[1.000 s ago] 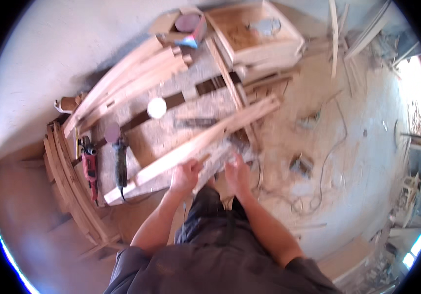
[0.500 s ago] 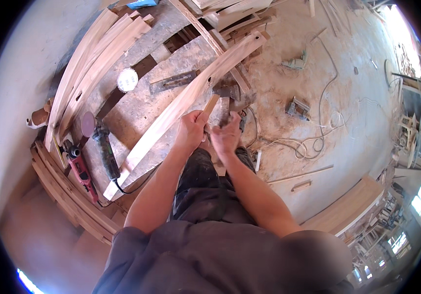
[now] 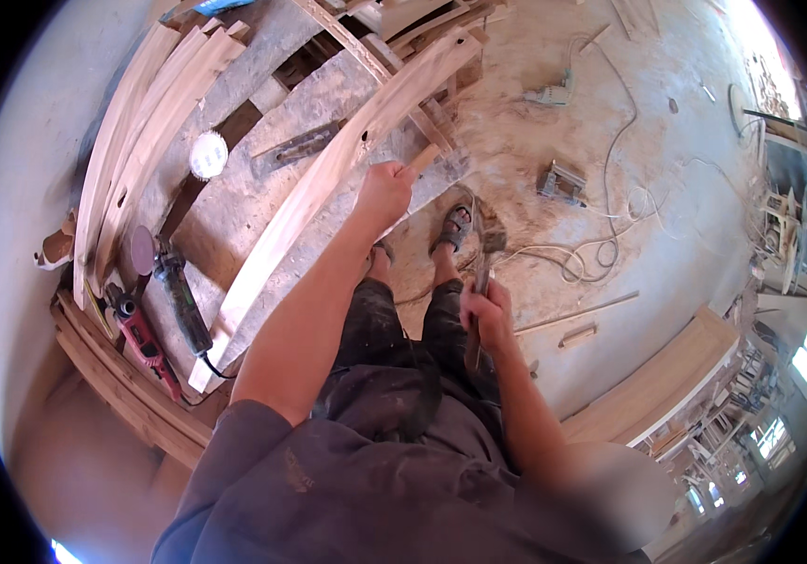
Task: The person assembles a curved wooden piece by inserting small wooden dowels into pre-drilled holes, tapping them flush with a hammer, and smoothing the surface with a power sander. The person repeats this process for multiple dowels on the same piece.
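My left hand (image 3: 386,193) is closed around a short, flat wooden piece (image 3: 425,158), whose light end sticks out past my fingers. Below that hand lies the worn workbench top (image 3: 300,226), where a long curved timber (image 3: 337,164) with a dark mortise hole rests diagonally. Over on the right, my right hand (image 3: 488,315) grips a hammer (image 3: 481,273) by its handle. The hammer's dark head points away from me, above the floor beside my sandalled foot. Whatever part of the wooden piece lies inside my left fist is hidden.
An angle grinder (image 3: 182,291), a red power tool (image 3: 145,338) and a white saw blade (image 3: 208,155) lie at left, near stacked curved timbers (image 3: 131,141). On the dusty floor are a green drill (image 3: 549,92), a metal-framed tool (image 3: 563,183) and looping cables (image 3: 610,249).
My hands have moved apart. The left one went forward with the wooden piece; the right came back and to the right and now has the hammer in it.
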Tool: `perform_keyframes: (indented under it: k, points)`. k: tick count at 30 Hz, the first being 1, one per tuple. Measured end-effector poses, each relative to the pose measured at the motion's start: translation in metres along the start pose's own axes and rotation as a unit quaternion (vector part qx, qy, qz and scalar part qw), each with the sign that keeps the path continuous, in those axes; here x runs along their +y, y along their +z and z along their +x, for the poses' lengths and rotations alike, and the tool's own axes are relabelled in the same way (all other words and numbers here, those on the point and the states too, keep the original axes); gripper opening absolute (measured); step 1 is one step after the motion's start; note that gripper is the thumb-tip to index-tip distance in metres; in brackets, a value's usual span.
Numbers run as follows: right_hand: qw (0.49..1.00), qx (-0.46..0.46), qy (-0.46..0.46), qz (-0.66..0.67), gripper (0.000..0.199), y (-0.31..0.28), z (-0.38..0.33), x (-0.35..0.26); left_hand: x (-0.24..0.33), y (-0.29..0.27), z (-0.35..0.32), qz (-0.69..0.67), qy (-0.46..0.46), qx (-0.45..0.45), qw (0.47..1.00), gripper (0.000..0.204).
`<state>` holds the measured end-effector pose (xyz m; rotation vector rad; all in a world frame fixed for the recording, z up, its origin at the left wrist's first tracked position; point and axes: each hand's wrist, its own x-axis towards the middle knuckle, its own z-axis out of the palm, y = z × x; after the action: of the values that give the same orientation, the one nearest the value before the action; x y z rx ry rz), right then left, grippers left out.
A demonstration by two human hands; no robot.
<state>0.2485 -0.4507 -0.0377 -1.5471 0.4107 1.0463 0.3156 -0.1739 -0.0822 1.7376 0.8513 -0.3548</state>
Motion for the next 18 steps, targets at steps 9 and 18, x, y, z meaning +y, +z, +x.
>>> perform_keyframes:
  k: [9, 18]
  points:
    - [0.941, 0.135, -0.208, -0.231, 0.020, -0.007, 0.067, -0.049, -0.002, 0.015, 0.015, 0.074, 0.005, 0.052, 0.996, 0.031]
    - [0.861, 0.085, -0.291, -0.409, 0.022, 0.017, 0.084, -0.083, 0.007, 0.024, 0.015, 0.165, -0.099, 0.073, 0.979, 0.025]
